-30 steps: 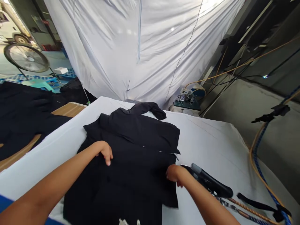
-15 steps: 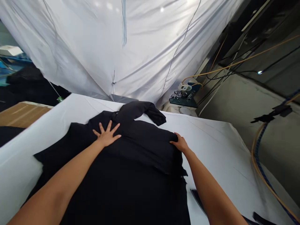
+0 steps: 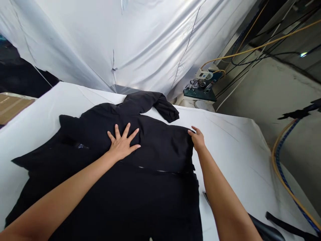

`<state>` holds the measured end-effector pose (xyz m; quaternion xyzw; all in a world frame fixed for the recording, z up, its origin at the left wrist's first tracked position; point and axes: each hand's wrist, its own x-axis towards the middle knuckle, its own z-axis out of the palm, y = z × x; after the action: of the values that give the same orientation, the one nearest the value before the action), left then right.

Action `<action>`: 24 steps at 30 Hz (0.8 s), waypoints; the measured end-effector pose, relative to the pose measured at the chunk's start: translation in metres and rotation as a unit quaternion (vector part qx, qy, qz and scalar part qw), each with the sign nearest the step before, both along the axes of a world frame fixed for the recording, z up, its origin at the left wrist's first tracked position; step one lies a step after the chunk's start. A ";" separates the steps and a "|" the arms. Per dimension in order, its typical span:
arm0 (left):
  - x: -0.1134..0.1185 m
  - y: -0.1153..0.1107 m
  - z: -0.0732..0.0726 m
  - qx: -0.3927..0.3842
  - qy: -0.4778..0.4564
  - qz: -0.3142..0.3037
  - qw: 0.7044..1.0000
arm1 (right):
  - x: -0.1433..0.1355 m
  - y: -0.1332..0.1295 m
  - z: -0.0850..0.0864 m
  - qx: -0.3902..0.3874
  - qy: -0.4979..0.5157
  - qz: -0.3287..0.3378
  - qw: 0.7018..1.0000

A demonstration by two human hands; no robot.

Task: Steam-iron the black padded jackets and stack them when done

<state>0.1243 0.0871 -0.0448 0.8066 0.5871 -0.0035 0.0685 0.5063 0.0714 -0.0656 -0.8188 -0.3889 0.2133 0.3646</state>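
A black jacket [image 3: 160, 144] with a zipper lies spread on the white-covered table [image 3: 225, 144]. One sleeve [image 3: 142, 102] bends to the right along its far side, and a small printed label shows at the left. My left hand [image 3: 122, 144] rests flat on the jacket's middle with fingers spread. At the right-hand edge, my right hand [image 3: 197, 139] pinches the cloth near its far corner between thumb and fingers. Below the right forearm, a dark object lies partly hidden.
White sheeting [image 3: 100, 43] hangs behind the table. A green-based machine [image 3: 200, 87] stands beyond the far edge. Cables and a hose [image 3: 276, 157] hang at the right. A black strap [image 3: 291, 226] lies near right. A cardboard box [image 3: 12, 107] is at far left.
The jacket's upper layer lies flatter, and its zipper and label now show. My left hand has shifted right across the cloth. The camera view has also shifted.
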 end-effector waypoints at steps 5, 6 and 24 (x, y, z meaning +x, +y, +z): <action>0.011 -0.012 -0.005 0.016 -0.012 0.013 1.000 | -0.013 -0.005 0.007 -0.026 -0.019 -0.077 0.997; 0.011 -0.014 -0.003 0.012 -0.016 0.008 1.000 | -0.014 -0.010 0.011 -0.050 -0.002 -0.088 0.995; 0.045 -0.081 -0.009 -0.021 -0.042 -0.060 0.997 | -0.063 -0.144 0.024 -0.185 -0.009 0.033 0.982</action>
<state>0.1697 0.0063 -0.0542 0.8379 0.5345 0.0134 0.1099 0.4435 -0.0728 -0.0413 -0.8605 -0.3729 0.2861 0.1964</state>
